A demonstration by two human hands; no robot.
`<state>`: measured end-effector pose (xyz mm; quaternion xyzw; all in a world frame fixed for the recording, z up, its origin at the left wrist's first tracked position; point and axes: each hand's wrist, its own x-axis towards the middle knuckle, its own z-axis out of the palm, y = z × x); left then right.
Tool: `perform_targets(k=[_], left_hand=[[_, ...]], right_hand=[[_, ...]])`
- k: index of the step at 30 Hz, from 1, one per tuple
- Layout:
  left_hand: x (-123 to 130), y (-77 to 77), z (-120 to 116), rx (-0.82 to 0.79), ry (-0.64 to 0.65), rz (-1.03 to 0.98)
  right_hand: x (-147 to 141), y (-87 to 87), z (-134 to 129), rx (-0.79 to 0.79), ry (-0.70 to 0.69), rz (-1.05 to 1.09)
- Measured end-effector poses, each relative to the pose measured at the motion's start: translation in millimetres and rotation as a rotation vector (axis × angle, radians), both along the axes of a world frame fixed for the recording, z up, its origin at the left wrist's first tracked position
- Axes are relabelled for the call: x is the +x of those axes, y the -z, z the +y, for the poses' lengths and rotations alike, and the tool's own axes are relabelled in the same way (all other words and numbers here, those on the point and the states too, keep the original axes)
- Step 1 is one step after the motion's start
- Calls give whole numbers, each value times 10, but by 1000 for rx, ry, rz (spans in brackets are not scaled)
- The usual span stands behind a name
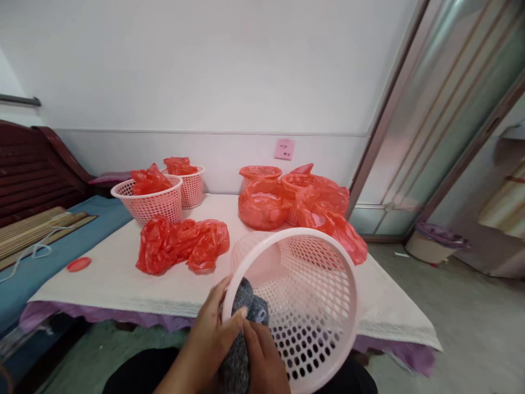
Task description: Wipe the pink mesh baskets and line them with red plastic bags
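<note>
A pale pink perforated plastic basket (301, 234) lies tipped in front of me, its open mouth turned my way. My left hand (215, 331) is closed on the left side of its rim, thumb at the front by a dark grey cloth (250, 301). Part of that cloth goes in over the rim and part hangs below. My right hand (264, 353) presses the cloth with bent fingers, just inside the basket's lower left edge. The right fingertips are partly hidden in the cloth.
Crumpled red plastic bags (182, 243) lie on the white-covered surface (123, 284). Behind them stand two pink baskets (151, 205) holding red bags. Red-bag-lined baskets (262, 205) stand back right. A red disc (79, 264) lies left; a bin (432, 243) stands on the floor.
</note>
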<state>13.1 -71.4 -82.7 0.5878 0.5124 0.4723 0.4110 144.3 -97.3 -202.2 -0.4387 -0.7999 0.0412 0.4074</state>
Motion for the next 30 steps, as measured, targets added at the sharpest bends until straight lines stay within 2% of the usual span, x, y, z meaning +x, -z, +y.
perform_targets(k=[1,3,5,7,10,12,14,16,19,21,23,26,28,30], left_hand=[[8,110,-69,-32,-25,-55],[-5,278,-168,-87,-159,-146],[-50,343,-202,-90,-235,-176],[-112,315,-185,-51,-213,-165],[-185,209,-139,-22,-209,-151],[-196,163,-136,-18,-198,-143],[-168,148,-160,3,-163,-138],[-112,149,-200,33,-130,-152],[-16,148,-264,29,-86,-174],[32,140,-304,19,-79,-152],[55,132,-342,29,-90,-91],[40,144,-388,48,-124,-21],[7,178,-407,68,-172,20],[-33,236,-412,120,-183,102]], right_hand=[[-36,-54,12,-59,-41,77],[-98,-121,22,-164,-131,149],[-115,-142,13,-283,-174,142],[-59,-142,-1,-366,-161,31],[153,-155,18,-355,-105,-213],[321,-186,84,-342,10,-364],[437,-226,193,-366,154,-404],[442,-266,334,-426,187,-163],[208,-322,558,-506,77,351],[-52,-354,678,-490,70,519],[-296,-367,754,-426,110,562],[-450,-319,801,-363,131,384],[-361,-246,826,-360,124,183],[-156,-168,868,-365,126,-22]])
